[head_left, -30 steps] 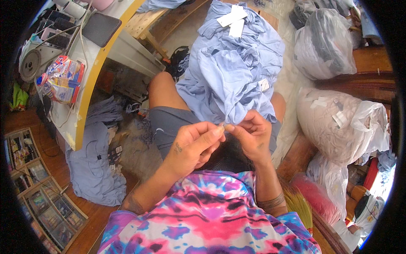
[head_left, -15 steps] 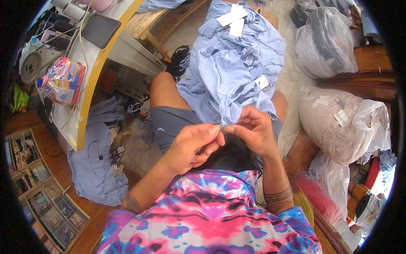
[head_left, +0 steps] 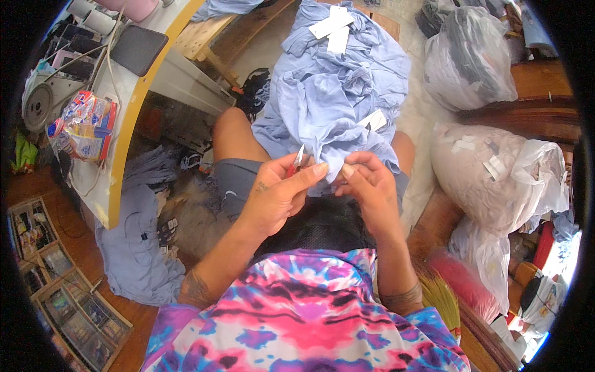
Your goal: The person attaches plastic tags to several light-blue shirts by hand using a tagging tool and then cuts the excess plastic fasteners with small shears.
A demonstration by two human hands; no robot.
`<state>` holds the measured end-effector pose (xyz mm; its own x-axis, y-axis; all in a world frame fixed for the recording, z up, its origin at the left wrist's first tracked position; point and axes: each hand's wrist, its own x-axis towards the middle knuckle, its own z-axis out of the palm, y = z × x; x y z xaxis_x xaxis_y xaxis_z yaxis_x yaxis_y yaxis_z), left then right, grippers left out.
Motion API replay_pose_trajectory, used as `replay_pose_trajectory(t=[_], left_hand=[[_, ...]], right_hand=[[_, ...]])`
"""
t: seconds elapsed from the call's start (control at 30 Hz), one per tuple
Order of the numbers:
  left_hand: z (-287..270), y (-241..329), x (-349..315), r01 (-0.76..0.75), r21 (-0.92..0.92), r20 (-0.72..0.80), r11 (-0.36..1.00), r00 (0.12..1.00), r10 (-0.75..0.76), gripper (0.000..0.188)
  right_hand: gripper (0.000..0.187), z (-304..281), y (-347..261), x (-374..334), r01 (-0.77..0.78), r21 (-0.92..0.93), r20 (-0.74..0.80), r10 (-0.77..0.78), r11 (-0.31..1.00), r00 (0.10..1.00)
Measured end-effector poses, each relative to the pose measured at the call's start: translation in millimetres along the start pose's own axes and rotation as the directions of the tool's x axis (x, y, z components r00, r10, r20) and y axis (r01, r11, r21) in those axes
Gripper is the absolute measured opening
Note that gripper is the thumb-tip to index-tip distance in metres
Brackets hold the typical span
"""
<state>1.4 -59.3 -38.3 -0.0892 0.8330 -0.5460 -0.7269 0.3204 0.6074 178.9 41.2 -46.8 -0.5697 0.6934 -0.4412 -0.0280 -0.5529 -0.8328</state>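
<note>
A heap of light blue garments lies across my lap and stretches away from me, with white tags on its far part and another tag nearer. My left hand is closed round small red-handled thread snips, whose pointed metal blade sticks up past the fingers. Its thumb and fingertip also meet the garment's near edge. My right hand pinches that same edge, a little to the right. The cloth rises to a small fold between the two hands.
To the left stands a yellow-edged table with a dark tray-like pad, cables and a bright plastic packet. More blue garments lie on the floor below it. Stuffed plastic bags and a broom are on the right.
The red snips now show in my left hand, blade upward. My right hand has shifted slightly left, and the hands now hold a wider piece of the garment's edge.
</note>
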Motion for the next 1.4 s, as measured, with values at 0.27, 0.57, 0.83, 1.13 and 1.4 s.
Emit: replay_pose_trajectory(t=[0.27, 0.57, 0.83, 1.13, 1.4], left_hand=[[11.1, -8.8, -2.0, -0.058, 0.041, -0.1, 0.997, 0.993, 0.062, 0.017], [18.3, -11.9, -6.0, -0.174, 0.193, -0.053, 0.966, 0.981, 0.188, 0.015], [15.8, -6.7, -5.8, -0.094, 0.049, -0.063, 0.994, 0.993, 0.097, 0.018], [9.1, -0.9, -6.0, -0.063, -0.043, -0.03, 0.997, 0.998, 0.062, 0.017], [9.5, 4.2, -12.9, -0.109, 0.115, -0.048, 0.987, 0.992, 0.115, 0.018]], right_hand=[[0.013, 34.9, -7.0, -41.5, 0.297, -0.585, -0.091, -0.425, 0.754, 0.9], [0.012, 32.0, -10.1, -35.0, 0.352, -0.757, -0.041, -0.578, 0.551, 0.815], [0.015, 30.8, -10.2, -31.6, 0.385, -0.858, 0.082, -0.65, 0.339, 0.755], [0.028, 23.3, -12.2, -24.2, -0.001, -0.065, -0.113, -0.006, 0.998, 0.994], [0.028, 22.1, 13.4, -8.6, -0.266, 0.47, 0.087, 0.256, 0.842, 0.963]])
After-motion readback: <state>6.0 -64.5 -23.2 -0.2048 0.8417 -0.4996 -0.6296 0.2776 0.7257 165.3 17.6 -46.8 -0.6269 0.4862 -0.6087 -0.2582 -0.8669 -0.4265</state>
